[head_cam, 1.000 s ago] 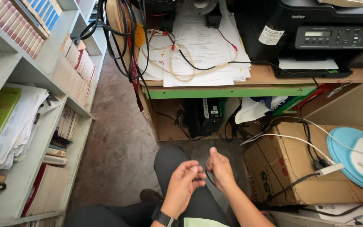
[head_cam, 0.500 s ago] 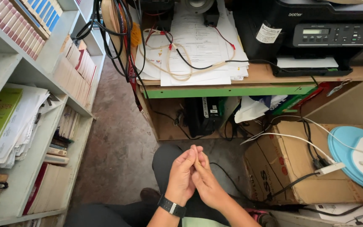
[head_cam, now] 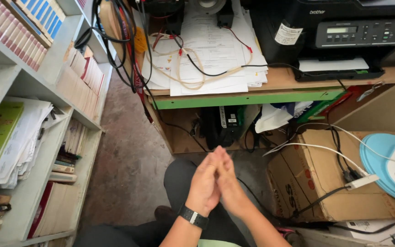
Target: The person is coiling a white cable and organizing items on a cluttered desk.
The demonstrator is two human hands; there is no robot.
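Since a moment ago the two hands have come together low in the frame, over the dark-trousered lap, so nothing is being handled now. The left hand [head_cam: 205, 185], a black watch [head_cam: 194, 217] on its wrist, lies palm to palm against the right hand [head_cam: 231, 187]; fingers straight, pressed flat, holding nothing. At the right sits a cardboard box [head_cam: 325, 183], apart from both hands.

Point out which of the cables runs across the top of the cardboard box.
The white cable: it crosses the cardboard box to a white plug block. The black and red cables lie on the papers on the desk.
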